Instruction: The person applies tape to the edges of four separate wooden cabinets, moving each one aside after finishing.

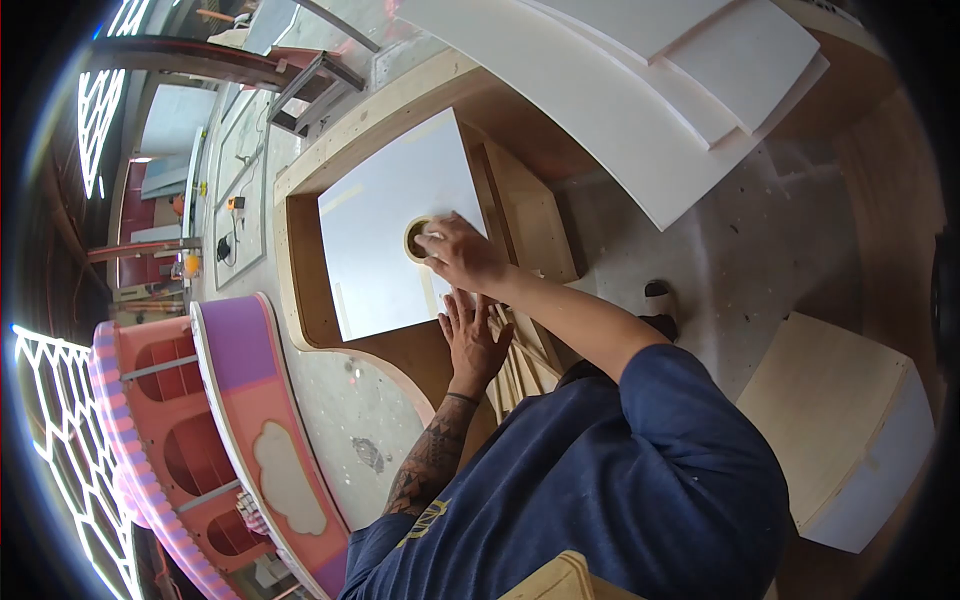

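A roll of masking tape is on the white panel, gripped in my right hand, which is slightly blurred. My left hand lies with its fingers spread at the panel's near edge, close below my right wrist, holding nothing. Pale tape strips run along parts of the panel. The panel rests on a curved plywood frame. Behind my left hand are several thin wood strips.
Large white sheets jut in from the upper right. A plywood box with a white side stands at the right on the grey floor. A pink and purple curved stand is at the left. A metal frame stands beyond the plywood.
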Tool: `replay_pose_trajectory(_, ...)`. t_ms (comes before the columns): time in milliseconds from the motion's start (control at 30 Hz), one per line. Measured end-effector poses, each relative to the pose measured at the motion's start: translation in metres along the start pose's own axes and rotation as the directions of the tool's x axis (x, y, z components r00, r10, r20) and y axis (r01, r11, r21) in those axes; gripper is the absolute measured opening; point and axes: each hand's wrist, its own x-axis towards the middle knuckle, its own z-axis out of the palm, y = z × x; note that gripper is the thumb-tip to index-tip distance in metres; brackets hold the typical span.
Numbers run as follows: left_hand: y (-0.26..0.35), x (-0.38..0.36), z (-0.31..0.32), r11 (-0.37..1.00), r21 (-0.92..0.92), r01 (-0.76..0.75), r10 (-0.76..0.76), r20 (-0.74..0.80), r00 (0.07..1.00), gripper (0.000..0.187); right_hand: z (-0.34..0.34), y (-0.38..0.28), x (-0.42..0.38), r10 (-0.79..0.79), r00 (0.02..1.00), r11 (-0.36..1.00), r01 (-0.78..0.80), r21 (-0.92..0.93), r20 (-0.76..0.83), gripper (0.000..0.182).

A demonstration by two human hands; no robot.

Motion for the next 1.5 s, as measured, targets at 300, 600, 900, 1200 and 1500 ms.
replay_pose_trajectory(300,-0.026,-0.004,-0.02,0.99,0.106,0.092,-0.096,0.036,0.995,0.108,-0.065,0.069,-0.148,0.773,0.515,0.376,-0.842,0.387,0.369,0.059)
replay_pose_trajectory(600,-0.021,0.003,-0.028,0.986,0.108,0.125,-0.138,0.123,0.983,0.108,-0.073,0.072,-0.161,0.627,0.569,0.222,-0.786,0.578,0.532,0.042)
replay_pose_trajectory(900,-0.015,0.009,-0.036,0.985,0.122,0.124,-0.144,0.178,0.973,0.112,-0.031,0.09,-0.18,0.676,0.622,0.296,-0.721,0.627,0.396,0.033)
replay_pose_trajectory(1200,-0.02,0.01,-0.038,0.992,0.105,0.065,-0.086,0.203,0.975,0.114,-0.033,0.072,-0.168,0.718,0.632,0.549,-0.772,0.32,0.292,0.035)
replay_pose_trajectory(1500,-0.017,0.01,-0.047,0.992,0.102,0.074,-0.099,0.263,0.96,0.115,0.005,0.073,-0.15,0.69,0.614,0.595,-0.782,0.183,0.382,0.042)
